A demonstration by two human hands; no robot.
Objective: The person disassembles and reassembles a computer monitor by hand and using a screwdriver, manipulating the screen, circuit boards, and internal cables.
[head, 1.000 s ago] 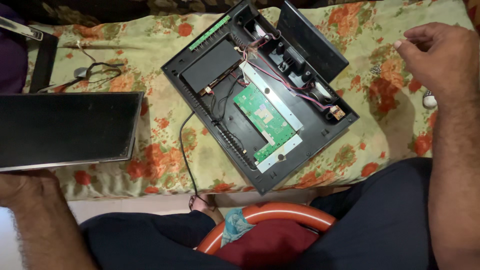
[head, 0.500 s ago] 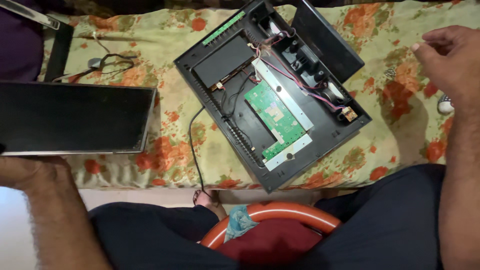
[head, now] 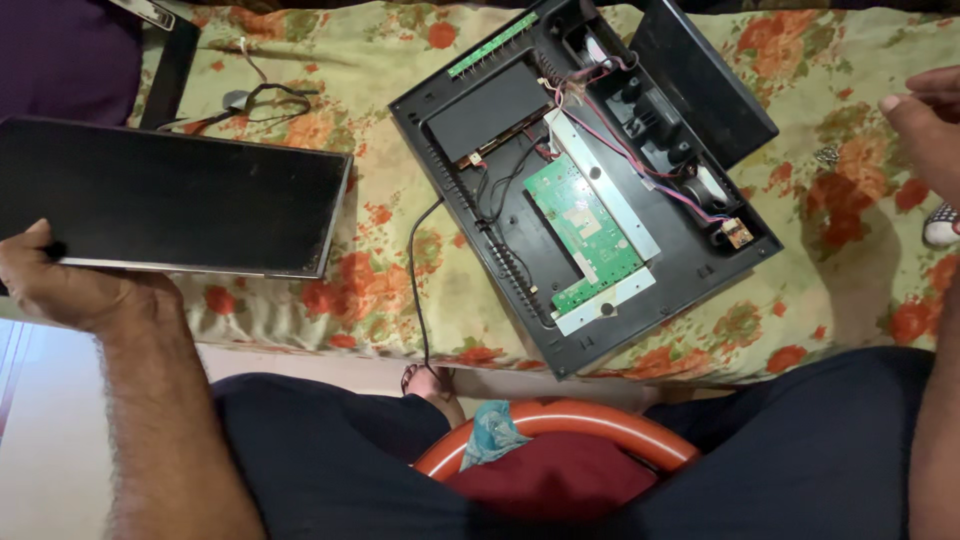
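Flat dark panel held at its lower-left corner by left hand, fingers wrapped on the edge, most of it hanging out over the flowered bedsheet. Right hand loosely curled, holding nothing, well clear of the open black casing. Green circuit board and wires exposed inside. Risk: 1-corner grip could let the panel tip or flex; black cable trailing off the bed edge could snag

dark panel shifted rightward, right hand withdrawn
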